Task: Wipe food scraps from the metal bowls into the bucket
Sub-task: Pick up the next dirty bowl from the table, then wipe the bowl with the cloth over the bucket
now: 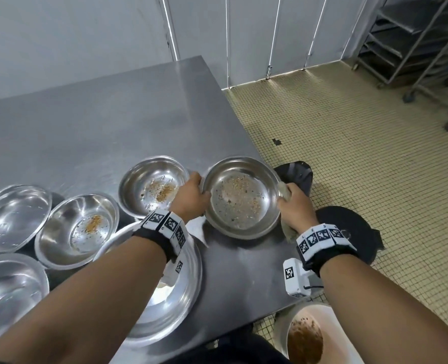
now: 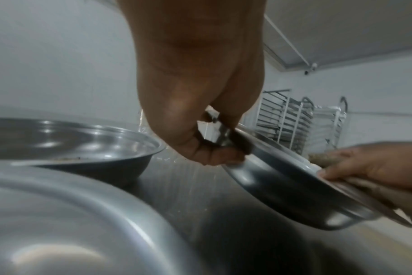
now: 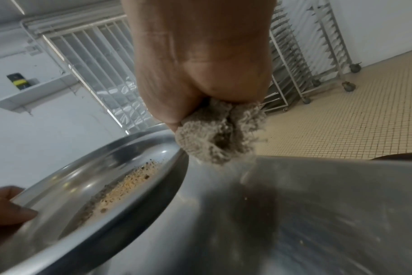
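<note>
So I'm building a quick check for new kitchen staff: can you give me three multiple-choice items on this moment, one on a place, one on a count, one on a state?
1. Where is the bucket?
A. On the table
B. On the floor by the table's near right corner
C. On the rack

2. How many metal bowls on the table show food scraps?
A. One
B. Three
C. Six

3. What does the right hand hold?
A. Nothing
B. A spoon
C. A cloth and the rim of the held bowl

Answers: 1 B, it stands below the table edge. 2 B, crumbs lie in three bowls. 3 C, the cloth is bunched in the fingers against the rim, while the left hand grips the opposite rim.
</note>
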Demonstrator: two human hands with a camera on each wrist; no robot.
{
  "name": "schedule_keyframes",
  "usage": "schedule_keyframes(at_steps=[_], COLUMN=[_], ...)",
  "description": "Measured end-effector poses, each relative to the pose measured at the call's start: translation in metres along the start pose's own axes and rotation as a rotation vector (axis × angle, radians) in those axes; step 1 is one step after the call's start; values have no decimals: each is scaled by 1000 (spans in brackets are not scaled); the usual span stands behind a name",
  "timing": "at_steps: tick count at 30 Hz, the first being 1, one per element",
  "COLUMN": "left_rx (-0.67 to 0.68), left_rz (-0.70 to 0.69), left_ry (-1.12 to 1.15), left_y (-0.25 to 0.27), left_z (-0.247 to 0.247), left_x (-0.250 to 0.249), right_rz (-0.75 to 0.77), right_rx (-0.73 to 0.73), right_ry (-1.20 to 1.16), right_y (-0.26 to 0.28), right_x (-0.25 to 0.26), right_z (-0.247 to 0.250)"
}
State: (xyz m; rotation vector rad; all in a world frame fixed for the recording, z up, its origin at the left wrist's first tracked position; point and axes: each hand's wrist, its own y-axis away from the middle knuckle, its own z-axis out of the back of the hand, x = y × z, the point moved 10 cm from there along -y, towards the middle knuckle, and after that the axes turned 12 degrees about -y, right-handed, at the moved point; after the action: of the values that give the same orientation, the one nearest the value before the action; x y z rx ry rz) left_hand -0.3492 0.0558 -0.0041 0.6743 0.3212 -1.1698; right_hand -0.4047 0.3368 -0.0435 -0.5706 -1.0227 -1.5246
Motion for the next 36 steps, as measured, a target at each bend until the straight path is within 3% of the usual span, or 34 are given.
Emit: schedule_keyframes(at_steps=[3, 8, 15, 24, 29, 36], left_rx=[66, 113, 104, 113, 206, 209], left_rz=[48, -16, -212, -404, -453, -488], left_ry=[264, 392, 360, 143, 77, 17], left_y=[11, 36, 74, 140, 181, 206], left_z=[-8, -12, -11, -44, -89, -125], left_x=[-7, -25, -48, -62, -78, -96], right_rz=[29, 76, 124, -42, -127, -166], right_rx=[-41, -74, -270, -321, -368, -440], right_ry=[-43, -58, -60, -66, -23, -61], right_y=[5, 28, 94, 212, 268, 304], right_x=[3, 4, 5, -62, -108, -134], right_z=[16, 39, 79, 89, 105, 137])
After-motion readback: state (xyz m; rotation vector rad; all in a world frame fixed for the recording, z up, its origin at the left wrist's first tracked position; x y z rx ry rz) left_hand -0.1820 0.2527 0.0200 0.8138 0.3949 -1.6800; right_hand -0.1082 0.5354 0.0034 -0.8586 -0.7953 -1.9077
